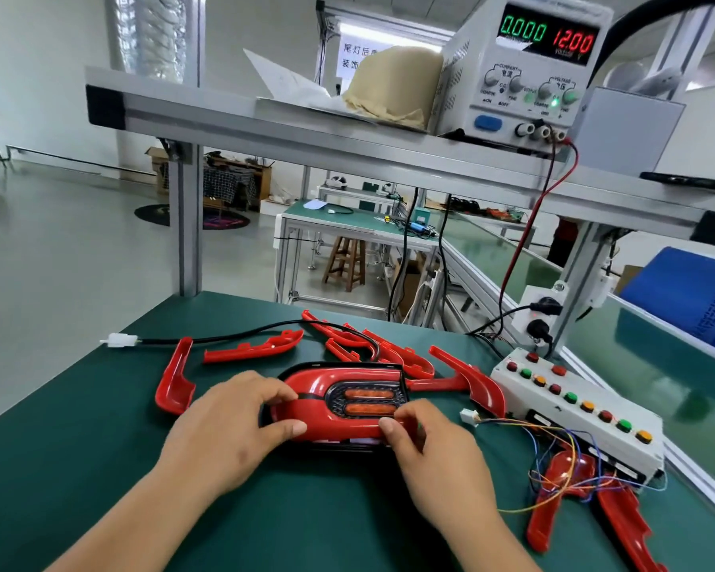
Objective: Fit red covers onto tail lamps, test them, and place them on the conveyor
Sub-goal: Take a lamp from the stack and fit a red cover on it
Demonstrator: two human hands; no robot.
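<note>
Left hand [228, 431] and right hand [426, 443] both pinch lamp [339, 402] ends on mat [100, 468]; red cover [310, 383] on top.

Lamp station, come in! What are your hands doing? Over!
Left hand and right hand grip the tail lamp. Red cover on it. White plug lying loose. Spare covers close behind.

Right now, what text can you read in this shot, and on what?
"0.000": green display, power supply.
"12.00": red display, same supply.
"CURRENT", "VOLTAGE": above its knobs.
"尾灯后", "装饰": white sign, partly hidden.
Small knob labels, blue crate print: too blurred.
</note>
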